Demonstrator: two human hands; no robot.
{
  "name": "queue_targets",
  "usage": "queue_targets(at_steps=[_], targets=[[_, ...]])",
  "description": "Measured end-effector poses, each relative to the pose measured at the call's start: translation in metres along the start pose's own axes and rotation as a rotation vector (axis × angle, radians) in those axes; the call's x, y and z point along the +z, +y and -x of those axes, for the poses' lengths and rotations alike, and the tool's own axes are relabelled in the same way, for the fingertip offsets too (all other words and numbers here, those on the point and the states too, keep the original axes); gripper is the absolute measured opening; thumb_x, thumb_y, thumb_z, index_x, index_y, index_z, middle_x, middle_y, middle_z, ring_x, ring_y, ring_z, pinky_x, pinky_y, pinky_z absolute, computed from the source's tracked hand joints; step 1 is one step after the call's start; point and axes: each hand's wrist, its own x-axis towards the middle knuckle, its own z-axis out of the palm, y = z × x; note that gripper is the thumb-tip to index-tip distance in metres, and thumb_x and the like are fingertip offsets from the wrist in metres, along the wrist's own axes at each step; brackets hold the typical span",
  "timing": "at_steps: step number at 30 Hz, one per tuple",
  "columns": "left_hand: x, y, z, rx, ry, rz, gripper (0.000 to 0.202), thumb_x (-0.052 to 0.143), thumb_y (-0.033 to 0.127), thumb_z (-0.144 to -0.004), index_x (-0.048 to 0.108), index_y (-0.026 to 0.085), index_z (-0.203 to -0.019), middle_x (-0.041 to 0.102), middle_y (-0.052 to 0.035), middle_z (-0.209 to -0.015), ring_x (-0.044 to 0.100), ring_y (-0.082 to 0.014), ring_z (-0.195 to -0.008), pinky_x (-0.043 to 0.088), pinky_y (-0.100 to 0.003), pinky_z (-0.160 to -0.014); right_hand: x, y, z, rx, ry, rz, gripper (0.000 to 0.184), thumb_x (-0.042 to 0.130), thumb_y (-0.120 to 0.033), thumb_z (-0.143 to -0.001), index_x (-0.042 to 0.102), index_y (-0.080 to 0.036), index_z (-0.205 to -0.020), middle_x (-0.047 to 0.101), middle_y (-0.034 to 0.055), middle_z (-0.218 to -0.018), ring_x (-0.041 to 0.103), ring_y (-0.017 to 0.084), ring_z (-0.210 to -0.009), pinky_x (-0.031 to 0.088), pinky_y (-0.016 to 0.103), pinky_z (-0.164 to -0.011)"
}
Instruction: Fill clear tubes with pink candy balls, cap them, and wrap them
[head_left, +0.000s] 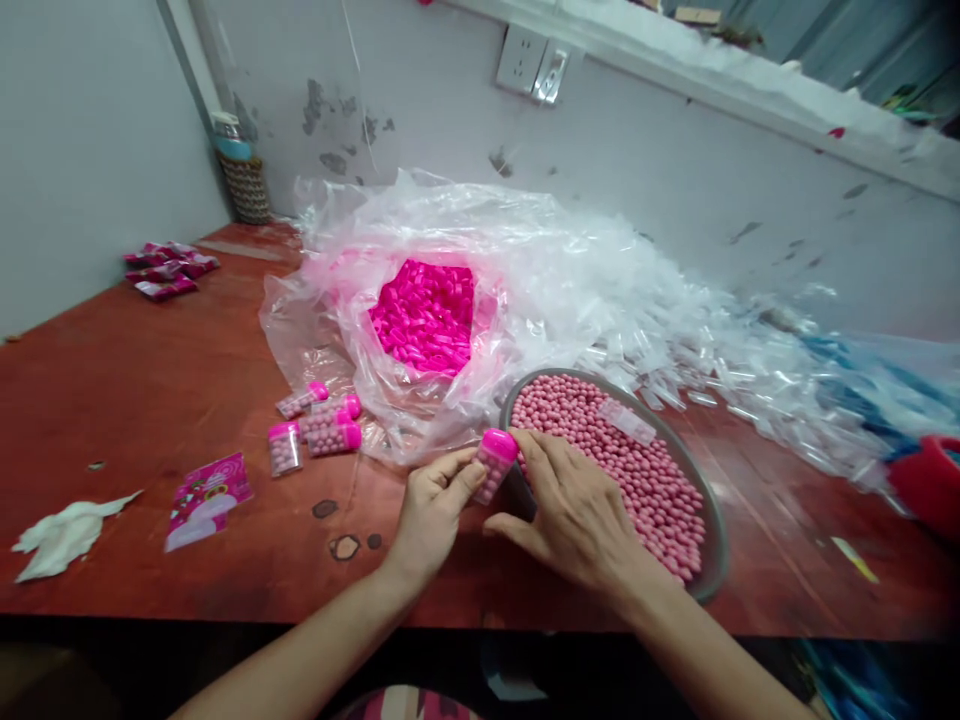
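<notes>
A small clear bottle [495, 466] full of pink balls, with a bright pink cap, is pinched between the thumb and fingers of my left hand [439, 495]. My right hand [574, 500] is open beside it, thumb spread away, its fingertips at the right edge of the cap; whether they touch it I cannot tell. Under and behind my right hand stands a grey basin [718, 540] of pink balls [577, 410], with an uncapped clear bottle [627, 422] lying on top. Several filled, capped bottles [330, 438] lie on the table to the left.
Behind, an open plastic bag [352, 330] holds loose pink caps [427, 315]. Many empty clear bottles [645, 340] are heaped along the wall. On the red table [285, 560] lie a pink printed card [214, 490], a crumpled tissue [71, 535] and pink packets [169, 270].
</notes>
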Motion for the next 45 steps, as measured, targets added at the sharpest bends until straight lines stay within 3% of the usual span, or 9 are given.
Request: queue_targets(at_steps=[15,19,22,24,27,34,37,41,45], targets=[[0.003,-0.017,0.006,0.011,0.049,-0.09,0.029,0.053,0.032,-0.078,0.065,0.012,-0.095,0.064,-0.0052,-0.076,0.059,-0.0181,-0.076,0.047,-0.031,-0.076,0.011,0.001,-0.01,-0.097,-0.029,-0.028,0.031,0.047,-0.034,-0.074,0.055,-0.011,-0.095,0.057,0.0125,-0.082,0.049,0.026,-0.077,0.039,0.039,-0.069],[-0.001,-0.01,0.003,-0.036,0.044,-0.096,0.03,0.058,0.031,-0.074,0.065,0.013,-0.097,0.067,-0.0049,-0.085,0.06,-0.0178,-0.077,0.049,-0.032,-0.076,0.008,-0.004,-0.007,-0.062,-0.057,-0.077,0.051,0.054,-0.037,-0.073,0.046,-0.009,-0.115,0.056,0.016,-0.105,0.049,0.029,-0.097,0.039,0.043,-0.083],[-0.021,-0.003,0.0,-0.081,0.2,-0.153,0.034,0.065,0.032,-0.066,0.066,0.015,-0.095,0.068,-0.0044,-0.087,0.062,-0.0193,-0.077,0.052,-0.031,-0.07,0.002,0.001,0.0,-0.012,-0.097,-0.137,0.083,0.061,-0.051,-0.066,0.029,-0.008,-0.13,0.044,0.0183,-0.127,0.04,0.03,-0.115,0.035,0.044,-0.095],[-0.042,-0.002,-0.003,-0.082,0.355,-0.24,0.035,0.07,0.03,-0.06,0.067,0.017,-0.092,0.069,-0.0038,-0.087,0.062,-0.0215,-0.083,0.052,-0.03,-0.071,-0.001,0.018,0.006,0.057,-0.104,-0.172,0.081,0.058,-0.053,-0.068,0.031,-0.008,-0.129,0.045,0.0168,-0.127,0.041,0.027,-0.116,0.035,0.04,-0.096],[-0.068,-0.005,-0.006,-0.087,0.477,-0.255,0.036,0.071,0.031,-0.057,0.067,0.018,-0.09,0.069,-0.0026,-0.088,0.062,-0.021,-0.087,0.052,-0.029,-0.073,-0.002,0.067,0.017,0.219,-0.054,-0.128,0.044,0.048,-0.04,-0.081,0.048,-0.014,-0.117,0.055,0.0118,-0.115,0.05,0.022,-0.107,0.04,0.036,-0.092],[-0.075,-0.007,0.0,-0.144,0.474,-0.185,0.045,0.072,0.036,-0.055,0.065,0.014,-0.094,0.069,-0.0049,-0.086,0.064,-0.0209,-0.078,0.051,-0.032,-0.073,0.016,0.169,0.032,0.452,-0.233,0.235,0.033,0.048,-0.032,-0.08,0.054,-0.014,-0.108,0.059,0.0145,-0.104,0.056,0.026,-0.094,0.044,0.036,-0.076],[-0.097,-0.003,0.001,-0.079,0.583,-0.484,0.038,0.069,0.038,-0.06,0.066,0.017,-0.093,0.068,-0.0043,-0.091,0.061,-0.0255,-0.09,0.047,-0.037,-0.082,0.02,0.181,0.031,0.459,-0.318,0.266,0.036,0.049,-0.035,-0.079,0.054,-0.014,-0.108,0.061,0.0144,-0.101,0.057,0.026,-0.091,0.043,0.034,-0.074],[-0.129,0.002,-0.002,0.125,0.586,-0.975,0.029,0.063,0.036,-0.067,0.066,0.028,-0.095,0.067,-0.0021,-0.096,0.055,-0.0308,-0.099,0.038,-0.047,-0.09,0.016,0.177,0.034,0.516,-0.22,0.239,0.039,0.044,-0.036,-0.081,0.051,-0.013,-0.112,0.061,0.0149,-0.103,0.059,0.027,-0.087,0.044,0.036,-0.072],[-0.106,0.006,-0.008,0.53,0.465,-1.145,0.034,0.058,0.03,-0.073,0.06,0.026,-0.107,0.059,-0.0034,-0.114,0.045,-0.0286,-0.112,0.028,-0.045,-0.1,-0.001,0.15,0.038,0.455,-0.098,-0.086,0.04,0.046,-0.037,-0.082,0.05,-0.015,-0.116,0.06,0.0108,-0.108,0.058,0.024,-0.093,0.046,0.034,-0.076]])
